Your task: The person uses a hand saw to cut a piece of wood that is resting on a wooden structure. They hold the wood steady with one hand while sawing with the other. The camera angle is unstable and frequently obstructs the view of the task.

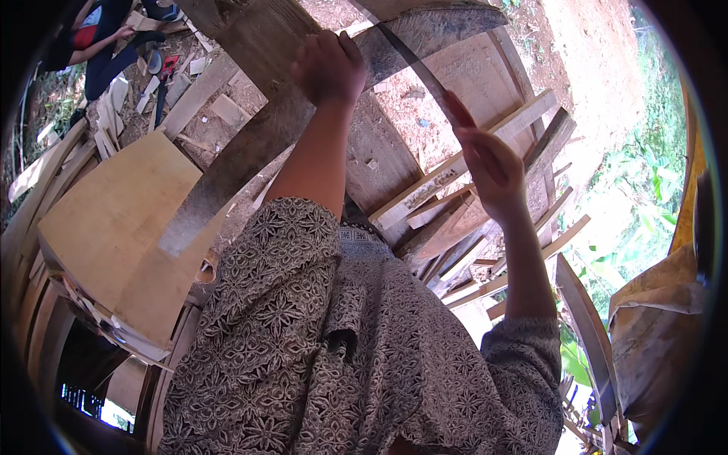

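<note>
My right hand is wrapped round the reddish handle of a long, narrow dark blade, which slants up and left across a plank. Whether it is a saw or a large knife I cannot make out. The long weathered plank, grey-brown and bent-looking, runs from the lower left to the upper right. My left hand is closed in a fist at the plank's upper side, left of the blade; its fingertips are hidden. Both forearms come out of patterned grey sleeves.
A pale wooden panel stands at left. Wooden slats and loose strips stick out at right. Another person's hand shows at upper left, near a red-handled tool among wood scraps. A brownish sheet hangs at far right.
</note>
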A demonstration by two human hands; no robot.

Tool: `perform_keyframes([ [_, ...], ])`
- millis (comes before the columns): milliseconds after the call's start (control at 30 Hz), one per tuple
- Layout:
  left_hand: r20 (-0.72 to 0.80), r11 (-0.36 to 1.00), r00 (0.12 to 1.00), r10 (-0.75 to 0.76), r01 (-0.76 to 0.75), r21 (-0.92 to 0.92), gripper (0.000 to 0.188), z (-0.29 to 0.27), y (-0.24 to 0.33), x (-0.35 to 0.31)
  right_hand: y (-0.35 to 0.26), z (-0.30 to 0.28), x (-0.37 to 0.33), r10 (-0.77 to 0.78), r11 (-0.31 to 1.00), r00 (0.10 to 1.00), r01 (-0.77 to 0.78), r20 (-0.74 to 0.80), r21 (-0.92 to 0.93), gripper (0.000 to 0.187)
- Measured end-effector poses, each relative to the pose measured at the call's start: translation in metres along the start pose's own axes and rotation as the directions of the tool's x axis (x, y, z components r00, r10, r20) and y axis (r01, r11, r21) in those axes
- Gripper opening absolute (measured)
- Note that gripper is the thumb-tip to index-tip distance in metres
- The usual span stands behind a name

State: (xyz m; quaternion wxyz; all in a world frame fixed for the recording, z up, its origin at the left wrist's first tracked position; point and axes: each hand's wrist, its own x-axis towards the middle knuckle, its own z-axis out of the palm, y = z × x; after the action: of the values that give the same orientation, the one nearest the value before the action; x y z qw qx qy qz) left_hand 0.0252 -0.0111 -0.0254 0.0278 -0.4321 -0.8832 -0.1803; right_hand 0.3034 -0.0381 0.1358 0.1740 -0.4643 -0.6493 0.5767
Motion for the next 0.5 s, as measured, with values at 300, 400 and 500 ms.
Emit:
perform_keyframes([
  [300,0.017,1.000,1.000,0.023,-0.023,0.015,0.033,-0.010,0.002,-0.005,0.000,-0.024,-0.049,0.110,0.986,0.993,-0.114,-0.038,-0.124,0.028],
  [400,0.042,0.999,0.998,0.043,-0.044,0.014,0.036,-0.009,0.017,-0.013,0.015,0.037,0.093,-0.071,0.997,0.996,0.071,-0.044,-0.008,0.029],
  [500,0.133,0.998,0.991,-0.010,0.002,0.058,0.035,-0.010,0.008,-0.003,0.016,0.063,0.135,-0.196,0.974,0.980,0.200,-0.043,0.108,0.034],
])
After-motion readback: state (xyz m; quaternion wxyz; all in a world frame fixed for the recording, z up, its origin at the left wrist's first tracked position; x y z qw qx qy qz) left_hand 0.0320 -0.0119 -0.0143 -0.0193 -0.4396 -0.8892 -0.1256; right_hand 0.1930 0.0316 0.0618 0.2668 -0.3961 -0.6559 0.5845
